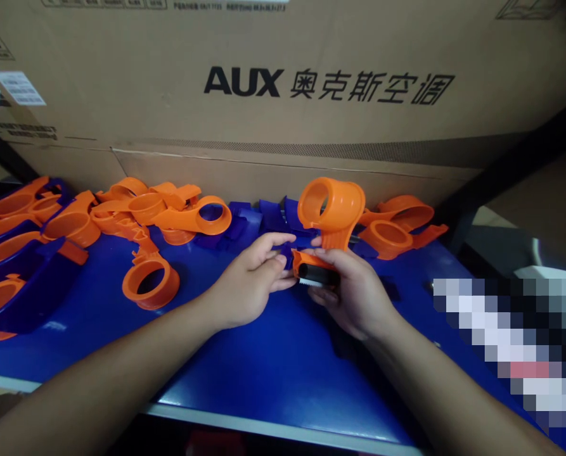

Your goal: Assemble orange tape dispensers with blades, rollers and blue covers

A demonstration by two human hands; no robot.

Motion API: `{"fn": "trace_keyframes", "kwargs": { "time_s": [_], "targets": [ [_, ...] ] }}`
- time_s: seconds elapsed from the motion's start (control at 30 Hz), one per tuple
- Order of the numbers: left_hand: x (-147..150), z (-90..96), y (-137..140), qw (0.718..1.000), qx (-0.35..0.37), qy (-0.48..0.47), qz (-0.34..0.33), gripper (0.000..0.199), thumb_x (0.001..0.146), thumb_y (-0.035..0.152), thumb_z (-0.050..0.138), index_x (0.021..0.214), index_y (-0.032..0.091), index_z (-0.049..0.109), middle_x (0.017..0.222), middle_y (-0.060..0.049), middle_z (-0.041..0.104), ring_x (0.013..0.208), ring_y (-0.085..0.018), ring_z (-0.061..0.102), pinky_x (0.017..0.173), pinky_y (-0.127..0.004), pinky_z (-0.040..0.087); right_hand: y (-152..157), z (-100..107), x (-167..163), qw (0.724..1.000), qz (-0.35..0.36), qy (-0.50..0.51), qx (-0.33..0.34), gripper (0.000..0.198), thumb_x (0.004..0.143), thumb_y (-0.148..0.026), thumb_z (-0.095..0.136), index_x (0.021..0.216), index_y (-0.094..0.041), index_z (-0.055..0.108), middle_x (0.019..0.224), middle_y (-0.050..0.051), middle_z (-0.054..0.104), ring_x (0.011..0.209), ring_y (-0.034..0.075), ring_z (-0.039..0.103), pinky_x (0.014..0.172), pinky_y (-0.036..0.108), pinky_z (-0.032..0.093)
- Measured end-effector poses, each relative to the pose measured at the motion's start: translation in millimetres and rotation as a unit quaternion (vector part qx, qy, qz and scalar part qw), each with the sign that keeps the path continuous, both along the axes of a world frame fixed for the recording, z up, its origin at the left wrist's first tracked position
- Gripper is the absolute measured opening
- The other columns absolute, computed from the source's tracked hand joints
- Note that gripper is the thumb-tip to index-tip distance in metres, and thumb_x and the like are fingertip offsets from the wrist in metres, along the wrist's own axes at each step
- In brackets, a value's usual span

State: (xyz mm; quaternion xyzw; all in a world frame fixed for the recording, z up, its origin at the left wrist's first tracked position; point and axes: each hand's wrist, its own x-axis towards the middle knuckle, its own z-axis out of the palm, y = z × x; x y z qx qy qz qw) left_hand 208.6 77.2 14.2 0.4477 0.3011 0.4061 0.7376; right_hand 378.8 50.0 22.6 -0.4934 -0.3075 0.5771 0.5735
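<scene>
My right hand is closed around the lower end of an orange tape dispenser, its round hub pointing up. A black roller and a toothed metal blade show at the held end. My left hand pinches a small dark blue plastic piece between thumb and fingers, right beside the dispenser's end. Whether the blue piece touches the dispenser I cannot tell. Behind my hands lie several blue plastic parts.
Loose orange dispenser parts and blue-and-orange dispensers crowd the left of the blue tabletop. More orange parts lie at right. A large cardboard box stands behind, a dark post at right. The right edge is pixelated.
</scene>
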Motion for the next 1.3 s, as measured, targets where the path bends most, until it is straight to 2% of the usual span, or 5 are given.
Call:
{"fn": "trace_keyframes", "kwargs": {
  "time_s": [0.3,0.6,0.83,1.0,1.3],
  "targets": [
    [-8.0,-4.4,9.0,0.993,0.104,0.031,-0.043,0.023,0.098,0.009,0.062,0.116,0.023,0.057,0.113,-0.004,0.072,0.111,-0.018,0.072,0.106,-0.045,0.059,2.9,0.3,1.4,1.0,-0.002,-0.018,0.005,0.033,0.074,-0.033,0.077,0.099,-0.025,0.056,0.058,-0.008,0.055,0.034,0.006,0.031,0.034,0.019,0.025],
    [-15.8,-9.0,10.6,0.939,0.31,0.146,0.009,0.024,0.094,0.017,0.072,0.117,0.024,0.067,0.143,-0.009,0.073,0.128,-0.026,0.074,0.112,-0.044,0.057,0.3,-2.2,0.3,1.0,-0.008,-0.025,-0.003,0.033,0.074,-0.031,0.077,0.1,-0.025,0.057,0.065,-0.007,0.057,0.037,0.006,0.033,0.034,0.019,0.023],
    [-16.6,-8.9,10.8,0.922,0.356,0.148,0.025,0.02,0.087,0.018,0.082,0.107,0.025,0.081,0.118,-0.005,0.084,0.127,-0.027,0.076,0.103,-0.041,0.065,0.1,-3.0,-1.6,0.999,-0.017,-0.032,0.024,0.036,0.073,-0.031,0.077,0.103,-0.026,0.057,0.071,-0.005,0.062,0.04,0.007,0.038,0.034,0.02,0.025],
    [-17.8,-5.6,11.1,0.9,0.402,0.165,0.038,0.027,0.091,0.022,0.082,0.117,0.026,0.083,0.125,-0.005,0.083,0.113,-0.023,0.081,0.095,-0.035,0.068,-0.3,-5.8,0.0,0.995,-0.019,-0.062,0.07,0.035,0.078,-0.034,0.077,0.105,-0.028,0.055,0.077,-0.006,0.065,0.042,0.007,0.04,0.035,0.021,0.028],
    [-17.8,-8.1,12.6,0.846,0.501,0.17,0.057,0.038,0.097,0.022,0.076,0.135,0.029,0.077,0.135,-0.003,0.078,0.128,-0.023,0.075,0.119,-0.042,0.058,-2.4,-13.0,4.9,0.989,-0.013,-0.106,0.103,0.03,0.084,-0.036,0.075,0.107,-0.029,0.057,0.089,-0.004,0.066,0.047,0.009,0.044,0.035,0.021,0.032]
  ]
}}
